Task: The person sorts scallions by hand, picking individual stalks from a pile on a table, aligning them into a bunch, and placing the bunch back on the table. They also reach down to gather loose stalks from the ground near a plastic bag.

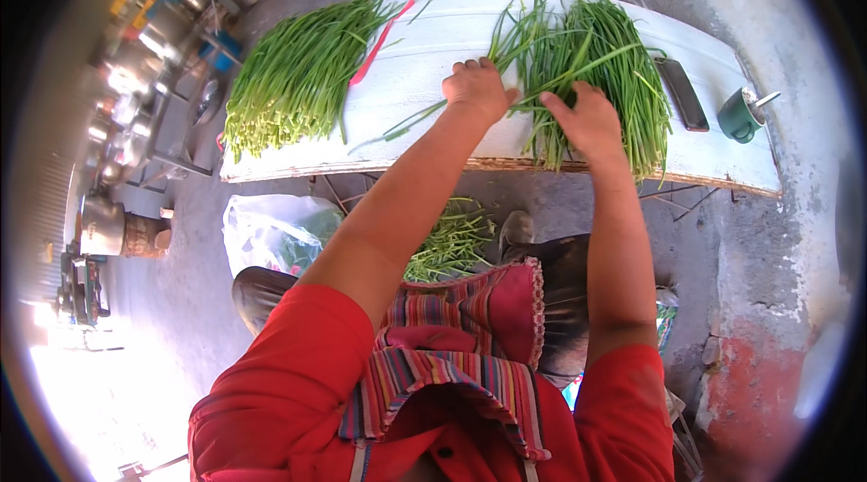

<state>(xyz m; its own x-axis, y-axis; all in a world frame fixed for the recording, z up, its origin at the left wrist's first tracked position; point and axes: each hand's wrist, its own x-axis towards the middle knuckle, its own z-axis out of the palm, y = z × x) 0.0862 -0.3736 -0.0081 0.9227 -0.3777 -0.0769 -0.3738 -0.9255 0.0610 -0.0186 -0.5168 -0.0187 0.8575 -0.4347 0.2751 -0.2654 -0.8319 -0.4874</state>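
My left hand (477,90) is curled around a few garlic chives (511,48) over the white tabletop (420,69). Their leaves fan out beyond my fingers toward the right pile. Loose stalks (414,120) stick out on the near left side, partly behind my wrist. On the right pile of garlic chives (626,89) rests my right hand (588,117), thumb and fingers apart, with several stalks crossing just beyond the thumb. At the table's left lies a larger, neatly aligned pile of garlic chives (298,69), pale cut ends toward me. A red strip (381,45) runs along its right side.
Right of the piles are a dark phone (681,94) and a green mug (738,117) with a spoon handle sticking out. Below the table sit a clear plastic bag (271,228) and a heap of green scraps (450,241). A wall (765,258) stands close on the right.
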